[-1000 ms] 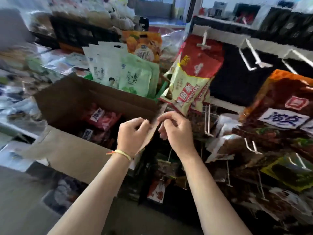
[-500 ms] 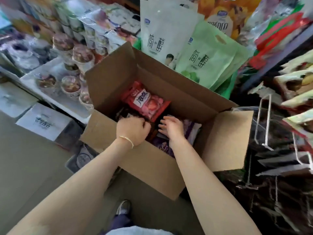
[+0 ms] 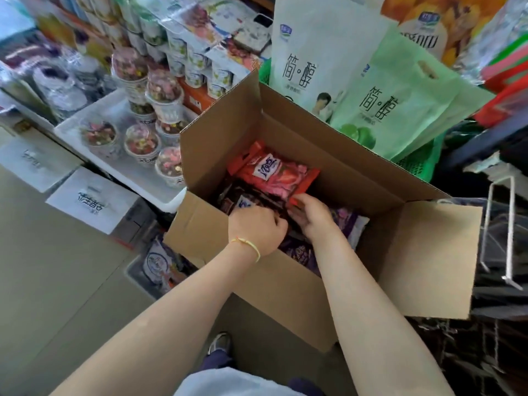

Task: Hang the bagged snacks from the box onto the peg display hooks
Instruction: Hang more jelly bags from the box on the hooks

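Observation:
An open cardboard box (image 3: 285,284) holds bagged snacks. A red snack bag (image 3: 274,174) lies on top at the back, above dark brown bags (image 3: 243,200) and purple bags (image 3: 353,224). My left hand (image 3: 257,231) is inside the box with its fingers curled round a dark brown bag. My right hand (image 3: 313,217) is beside it. Its thumb lies on the near corner of the red bag and its fingers are tucked under that edge. A white wire peg hook (image 3: 498,232) sticks out at the right, past the box flap.
White and green pouches (image 3: 380,104) stand behind the box. Lidded snack cups (image 3: 143,144) sit on a white tray (image 3: 94,115) to the left, with flat cartons (image 3: 91,200) below. Dark hanging bags (image 3: 471,352) fill the lower right. My shoe (image 3: 220,342) is on the floor.
A second ago both hands were up at the peg display. The view has swung down to the box, both hands have reached in, and my right hand has moved onto the red bag's edge.

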The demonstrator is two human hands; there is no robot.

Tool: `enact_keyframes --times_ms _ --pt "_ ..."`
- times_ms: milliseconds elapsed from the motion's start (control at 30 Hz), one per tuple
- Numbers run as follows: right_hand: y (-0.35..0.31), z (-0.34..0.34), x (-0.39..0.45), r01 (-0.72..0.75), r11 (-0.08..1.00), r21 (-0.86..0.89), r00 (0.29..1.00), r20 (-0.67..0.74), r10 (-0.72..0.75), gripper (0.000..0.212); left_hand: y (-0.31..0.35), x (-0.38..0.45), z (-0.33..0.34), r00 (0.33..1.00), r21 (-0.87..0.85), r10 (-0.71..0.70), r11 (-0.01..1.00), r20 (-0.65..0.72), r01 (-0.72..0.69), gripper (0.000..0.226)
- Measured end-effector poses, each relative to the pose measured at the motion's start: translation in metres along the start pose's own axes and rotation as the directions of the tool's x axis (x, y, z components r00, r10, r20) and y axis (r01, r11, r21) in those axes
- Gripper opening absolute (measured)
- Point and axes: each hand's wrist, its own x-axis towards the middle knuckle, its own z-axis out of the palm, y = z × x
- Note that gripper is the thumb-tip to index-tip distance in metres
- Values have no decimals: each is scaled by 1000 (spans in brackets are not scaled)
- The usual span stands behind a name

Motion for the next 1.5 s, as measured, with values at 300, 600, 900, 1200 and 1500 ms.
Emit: enact_keyframes --times_ms 300,600,900,1200,1500 --pt "-23 -48 -85 -50 824 564 984 170 -57 29 -4 -4 -6 1000 -77 0 997 6 0 52" --pt "-18 -87 -156 195 923 331 880 356 -313 22 45 -14 -63 934 -908 13 -229 356 349 51" --pt "-47 -177 -212 369 887 279 883 192 -428 59 96 -44 -94 979 -856 177 -488 96 172 53" --pt "-84 -281 -285 658 741 132 732 117 -671 43 237 -118 -128 867 -991 492 -58 77 120 30" --pt "-107 -425 -310 770 617 162 636 -281 -719 19 409 -166 -102 899 -993 429 -39 84 111 28"
